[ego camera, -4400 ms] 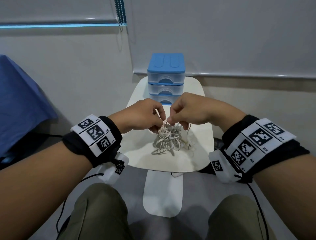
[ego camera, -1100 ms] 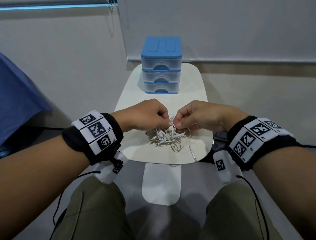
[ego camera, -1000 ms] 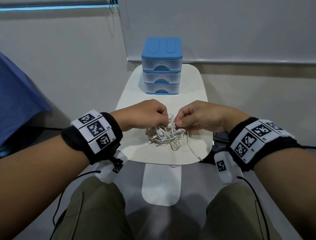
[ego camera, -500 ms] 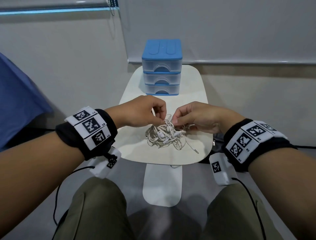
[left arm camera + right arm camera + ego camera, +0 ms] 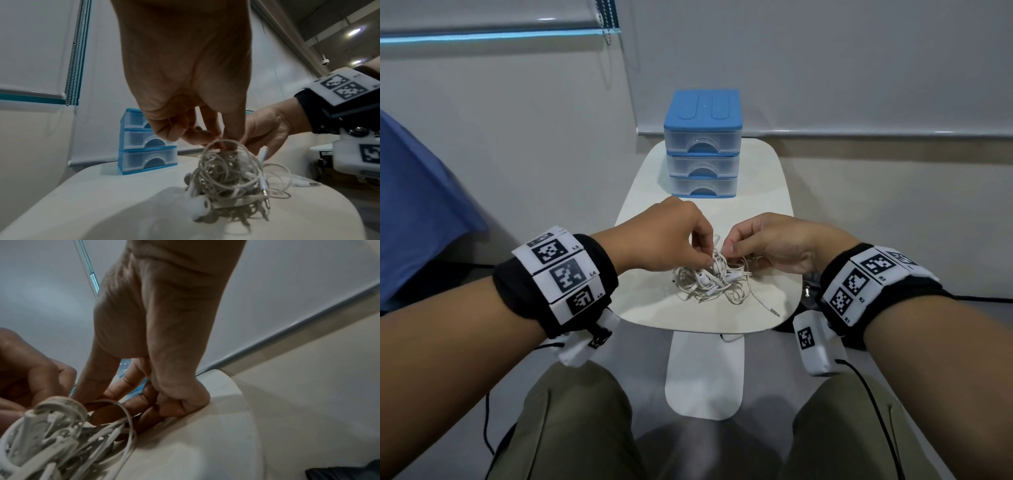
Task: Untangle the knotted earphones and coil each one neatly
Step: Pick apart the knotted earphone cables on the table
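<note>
A knotted tangle of white earphones (image 5: 714,282) lies on the near half of the small white table (image 5: 774,212). My left hand (image 5: 707,262) comes in from the left and pinches a cable loop at the top of the tangle (image 5: 226,175). My right hand (image 5: 727,251) pinches cable on the tangle's upper right side, and its outer fingers rest curled on the table (image 5: 226,451). One earbud (image 5: 197,209) sticks out at the front of the knot. A loose jack plug (image 5: 774,311) trails toward the table's right front edge.
A blue and clear three-drawer unit (image 5: 703,147) stands at the far end of the table, its drawers closed. My knees (image 5: 571,428) are below the table's near edge. Blue cloth (image 5: 421,212) hangs at the left. A wall with a blind is behind.
The tangle, held up earlier, now rests on the table. My left fingers let go briefly, then came down and pinched the top of the knot again. The jack end has slid out to the right.
</note>
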Demonstrator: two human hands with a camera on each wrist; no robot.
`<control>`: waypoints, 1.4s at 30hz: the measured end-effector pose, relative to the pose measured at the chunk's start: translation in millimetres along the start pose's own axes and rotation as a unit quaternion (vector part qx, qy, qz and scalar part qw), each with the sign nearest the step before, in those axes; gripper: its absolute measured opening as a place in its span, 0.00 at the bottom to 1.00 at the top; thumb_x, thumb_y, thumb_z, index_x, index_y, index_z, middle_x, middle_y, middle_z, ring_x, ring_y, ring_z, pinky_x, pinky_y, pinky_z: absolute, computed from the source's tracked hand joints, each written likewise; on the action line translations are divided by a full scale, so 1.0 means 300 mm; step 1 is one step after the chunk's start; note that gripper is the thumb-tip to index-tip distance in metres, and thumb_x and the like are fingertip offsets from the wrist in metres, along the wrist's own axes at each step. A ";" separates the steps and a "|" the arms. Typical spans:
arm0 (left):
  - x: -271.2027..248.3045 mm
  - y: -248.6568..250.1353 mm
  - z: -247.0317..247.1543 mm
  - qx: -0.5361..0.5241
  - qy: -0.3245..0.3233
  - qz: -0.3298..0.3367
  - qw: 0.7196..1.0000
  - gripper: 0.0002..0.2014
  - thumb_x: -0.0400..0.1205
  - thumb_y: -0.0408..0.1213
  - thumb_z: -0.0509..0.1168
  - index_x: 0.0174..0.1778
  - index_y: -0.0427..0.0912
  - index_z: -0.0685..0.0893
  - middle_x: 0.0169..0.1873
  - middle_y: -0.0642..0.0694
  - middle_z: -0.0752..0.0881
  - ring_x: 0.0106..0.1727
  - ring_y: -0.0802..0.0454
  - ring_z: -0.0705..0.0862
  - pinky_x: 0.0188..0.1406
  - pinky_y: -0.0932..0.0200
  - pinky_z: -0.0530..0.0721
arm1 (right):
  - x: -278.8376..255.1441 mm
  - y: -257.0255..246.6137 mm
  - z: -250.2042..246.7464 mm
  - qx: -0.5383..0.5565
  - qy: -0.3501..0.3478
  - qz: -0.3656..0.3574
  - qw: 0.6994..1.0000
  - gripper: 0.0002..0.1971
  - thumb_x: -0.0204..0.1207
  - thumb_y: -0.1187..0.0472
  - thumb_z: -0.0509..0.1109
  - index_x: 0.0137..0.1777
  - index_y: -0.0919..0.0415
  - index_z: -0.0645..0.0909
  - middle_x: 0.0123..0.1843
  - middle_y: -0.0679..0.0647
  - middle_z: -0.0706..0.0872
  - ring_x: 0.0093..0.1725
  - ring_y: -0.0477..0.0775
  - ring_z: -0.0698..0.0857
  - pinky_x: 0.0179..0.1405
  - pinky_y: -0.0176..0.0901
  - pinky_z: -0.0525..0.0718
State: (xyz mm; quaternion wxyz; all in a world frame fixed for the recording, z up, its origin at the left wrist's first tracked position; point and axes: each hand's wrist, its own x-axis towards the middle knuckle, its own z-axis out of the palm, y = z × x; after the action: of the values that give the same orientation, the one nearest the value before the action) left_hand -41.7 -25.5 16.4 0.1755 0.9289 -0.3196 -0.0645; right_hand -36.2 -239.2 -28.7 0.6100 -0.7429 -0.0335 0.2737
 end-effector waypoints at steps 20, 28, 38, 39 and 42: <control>0.021 -0.040 0.033 0.087 -0.029 0.030 0.995 0.02 0.83 0.39 0.66 0.46 0.47 0.83 0.41 0.54 0.86 0.43 0.53 0.82 0.45 0.51 0.82 | 0.004 0.007 -0.003 0.011 -0.010 -0.011 1.000 0.06 0.72 0.69 0.78 0.37 0.59 0.90 0.40 0.58 0.87 0.41 0.54 0.80 0.43 0.47 0.75; 0.023 -0.026 0.028 0.106 -0.016 0.054 0.993 0.03 0.80 0.37 0.67 0.42 0.50 0.84 0.37 0.56 0.86 0.39 0.60 0.80 0.41 0.53 0.81 | -0.007 -0.034 0.005 -0.065 -0.004 0.009 0.998 0.11 0.79 0.70 0.76 0.38 0.57 0.90 0.40 0.55 0.89 0.47 0.54 0.80 0.44 0.42 0.79; 0.036 -0.030 0.011 -0.015 0.082 0.022 0.996 0.09 0.80 0.31 0.69 0.38 0.50 0.83 0.29 0.60 0.81 0.33 0.68 0.78 0.32 0.72 0.70 | -0.043 -0.093 -0.026 -0.177 0.085 -0.033 0.980 0.07 0.77 0.70 0.75 0.51 0.60 0.89 0.46 0.52 0.87 0.45 0.46 0.78 0.44 0.45 0.70; 0.036 -0.028 0.012 -0.014 0.087 0.022 0.996 0.09 0.80 0.31 0.69 0.38 0.50 0.83 0.29 0.59 0.81 0.33 0.67 0.78 0.32 0.72 0.70 | -0.044 -0.095 -0.024 -0.175 0.091 -0.044 0.979 0.06 0.77 0.71 0.76 0.51 0.61 0.89 0.46 0.52 0.87 0.43 0.45 0.79 0.43 0.42 0.71; 0.037 -0.028 0.018 -0.008 0.074 0.019 0.997 0.06 0.79 0.32 0.70 0.39 0.48 0.85 0.30 0.59 0.83 0.34 0.67 0.79 0.32 0.71 0.71 | -0.033 -0.092 -0.018 -0.174 0.106 -0.065 0.977 0.05 0.77 0.70 0.78 0.50 0.63 0.90 0.44 0.54 0.89 0.39 0.41 0.82 0.38 0.32 0.77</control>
State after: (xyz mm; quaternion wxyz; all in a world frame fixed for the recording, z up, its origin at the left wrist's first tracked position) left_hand -29.5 -27.8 8.3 0.2072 0.9234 -0.3231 0.0056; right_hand -34.3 -240.9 1.0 0.4884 -0.8585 -0.0640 0.1427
